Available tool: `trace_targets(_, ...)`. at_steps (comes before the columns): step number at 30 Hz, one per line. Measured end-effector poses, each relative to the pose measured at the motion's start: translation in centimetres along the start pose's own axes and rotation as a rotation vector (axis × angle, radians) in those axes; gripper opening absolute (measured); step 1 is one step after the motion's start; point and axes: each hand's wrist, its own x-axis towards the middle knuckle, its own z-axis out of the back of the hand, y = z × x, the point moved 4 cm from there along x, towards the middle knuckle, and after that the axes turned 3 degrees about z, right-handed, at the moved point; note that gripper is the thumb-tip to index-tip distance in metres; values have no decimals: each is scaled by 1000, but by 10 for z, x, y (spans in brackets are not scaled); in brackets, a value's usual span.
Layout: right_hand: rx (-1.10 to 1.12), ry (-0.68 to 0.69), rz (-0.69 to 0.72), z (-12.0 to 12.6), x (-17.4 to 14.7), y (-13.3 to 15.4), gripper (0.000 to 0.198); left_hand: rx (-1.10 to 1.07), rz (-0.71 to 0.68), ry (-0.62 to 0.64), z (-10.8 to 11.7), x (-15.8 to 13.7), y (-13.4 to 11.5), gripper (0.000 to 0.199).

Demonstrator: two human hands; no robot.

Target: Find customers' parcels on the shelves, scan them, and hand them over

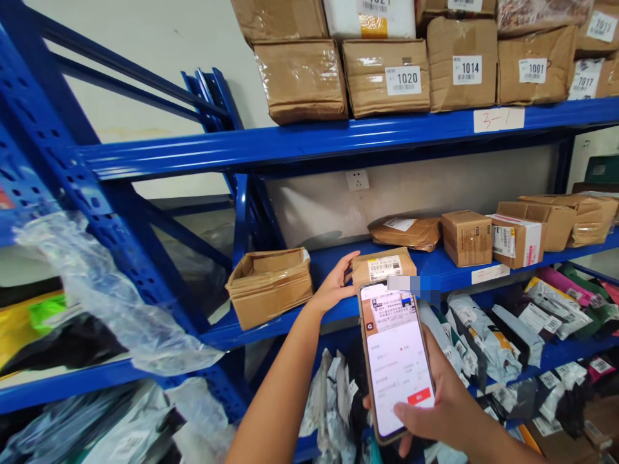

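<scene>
1 phone point(391, 361) in the right hand point(447, 403), fingers wrapped round the case, thumb on the lower screen near a red button; small text too blurred to read. 1 barcoded box point(382, 261) just beyond the phone's top edge, partly covered by it. Left hand point(333, 287) half-curled at that box's left end, up and left of the phone, touching; can't tell if it grips or only steadies.

Counts, rest: 1 flat parcel point(406, 233) behind and slightly right of the phone; 4 brown boxes point(467, 238) in a run further right of it. High above the phone, front row of 4 big cartons point(387, 77); 3 read 1020, 1014, 1001. More parcels stacked on top, cut by the frame.

Surface/room: blue metal racking. Middle shelf point(322, 259) runs behind the phone, upper shelf point(207, 154) well above it, tagged 3-1. Perforated post point(53, 116) far left of the phone, clear film point(116, 309) hanging by it. Pale wall point(309, 200) behind, 1 socket point(357, 180) above the phone, slightly left.

Containers: 1 open-top carton point(271, 296) left of the phone, beyond the left hand; contents can't tell. Mailer bags point(488, 335) packed right of and below the phone, too many overlaps to count, contents hidden.
</scene>
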Motion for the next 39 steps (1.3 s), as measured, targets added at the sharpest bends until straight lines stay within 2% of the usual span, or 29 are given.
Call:
trace_targets(7, 13, 26, -19, 3, 0, -6, 105, -18, -39, 17, 1, -1, -2, 89)
trace_targets(13, -77, 33, -85, -3, -1, 8, 98, -39, -45, 13, 2, -1, 0, 90)
trace_targets(19, -84, -8, -106, -5, -3, 12, 103, -24, -47, 16, 1, -1, -1, 89)
trace_targets(28, -63, -6, -84, -3, -3, 9, 106, -33, -22, 32, 2, -1, -1, 89)
trace_targets(35, -29, -9, 6, 2, -2, -2, 112, -11, -9, 21, 0, -1, -4, 90)
trace_targets(39, -48, -20, 9, 2, -4, 3, 110, 9, -3, 17, -1, -3, -8, 91)
